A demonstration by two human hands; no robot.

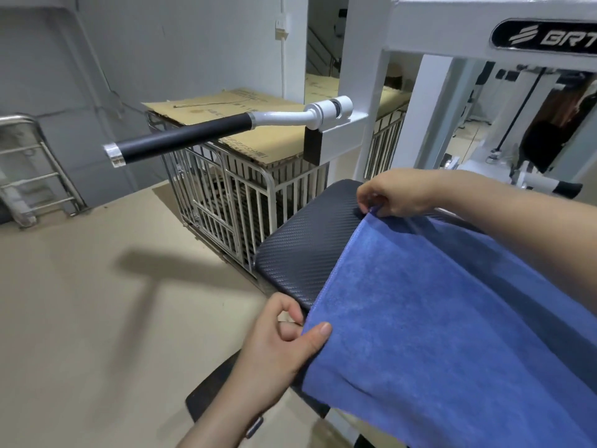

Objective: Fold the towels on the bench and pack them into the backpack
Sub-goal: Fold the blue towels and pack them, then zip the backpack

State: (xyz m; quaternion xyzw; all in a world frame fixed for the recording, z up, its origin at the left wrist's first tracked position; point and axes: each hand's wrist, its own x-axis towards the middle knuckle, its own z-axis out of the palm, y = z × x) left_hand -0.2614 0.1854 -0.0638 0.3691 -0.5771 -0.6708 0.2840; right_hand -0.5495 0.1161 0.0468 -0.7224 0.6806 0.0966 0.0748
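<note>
The left hand's [274, 347] thumb [319, 332] lies flat on top of the blue towel [436, 318] at its near left corner. The other fingers are curled underneath, so the corner is pinched between them, just off the near edge of the bench [307, 250]. The right hand's [397, 192] fingertips [371, 202] are drawn tightly together on the far left corner of the towel, lifting it slightly above the bench's far edge. How many fingers take part in that pinch cannot be made out. The towel's stitched left edge runs straight and taut from one pinched corner to the other, crossing the black textured bench pad at a slant. From that edge the cloth spreads to the right over the pad and drapes down past its near edge, with a few soft creases near the left hand. The rounded left end of the bench is uncovered. Both bare forearms reach in, the left from the bottom and the right from the right side. Beyond the bench's left end stands a metal wire cage [232, 202] with a flattened cardboard sheet [245, 124] on top. Above the cage a black-gripped handle [181, 140] juts out to the left from a white machine frame [365, 76]. The floor [80, 318] is tan.
</note>
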